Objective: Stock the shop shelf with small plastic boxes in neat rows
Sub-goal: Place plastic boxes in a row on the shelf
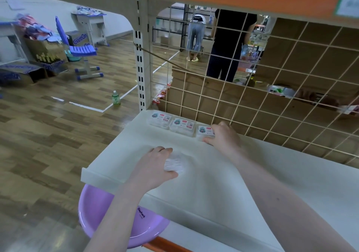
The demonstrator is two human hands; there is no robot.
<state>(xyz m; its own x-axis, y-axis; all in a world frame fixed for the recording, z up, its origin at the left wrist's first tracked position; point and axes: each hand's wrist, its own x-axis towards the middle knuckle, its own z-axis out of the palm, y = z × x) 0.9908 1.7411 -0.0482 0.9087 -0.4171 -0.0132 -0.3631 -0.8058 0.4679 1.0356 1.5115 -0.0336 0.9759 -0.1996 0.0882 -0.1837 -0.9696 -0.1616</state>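
My right hand grips the third box in the far row on the white shelf; my left hand closes around a blurred clear box nearer

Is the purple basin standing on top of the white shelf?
No, the purple basin sits below the white shelf, under its front edge.

Single head cam, wide-angle, looks fwd & down from just above the white shelf, close over its front edge, facing the wire grid back w/ shop floor left of shelf
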